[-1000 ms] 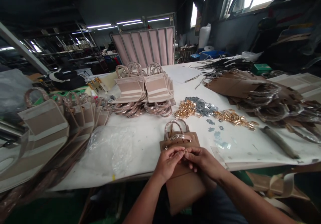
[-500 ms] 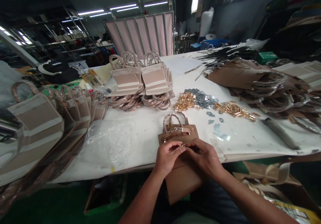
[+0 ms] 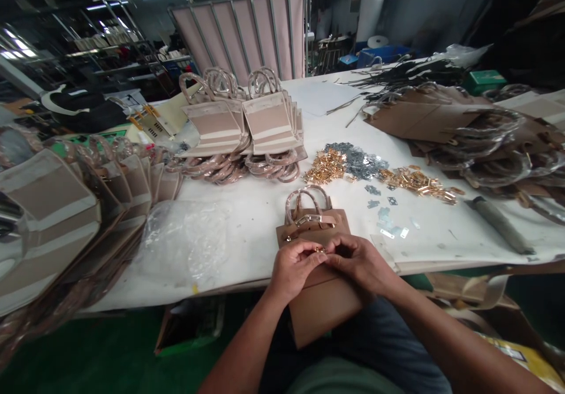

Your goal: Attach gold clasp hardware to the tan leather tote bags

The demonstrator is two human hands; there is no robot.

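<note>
A tan handbag (image 3: 324, 306) lies at the table's front edge, its lower part hanging over my lap. Its two plastic-wrapped handles (image 3: 289, 206) point away from me. Over the bag, my left hand (image 3: 293, 267) and my right hand (image 3: 359, 261) meet with fingertips pinched together. Between them sits a small gold metal fitting (image 3: 319, 250), partly covered by the fingers. A strap with a shiny metal plate (image 3: 311, 219) lies across the bag just beyond my hands.
Gold fittings (image 3: 326, 166) and grey metal plates (image 3: 364, 163) lie in heaps beyond the bag. Stacked bag panels (image 3: 269, 123) stand behind, with more bags (image 3: 48, 217) at left and a brown pile (image 3: 441, 123) at right. A dark roll (image 3: 501, 226) and clear plastic (image 3: 185, 241) lie on the table (image 3: 256, 229).
The view has tilted down a little, so the scene sits higher in the picture. My hands stay pinched together over the bag, with the fingers shifted slightly.
</note>
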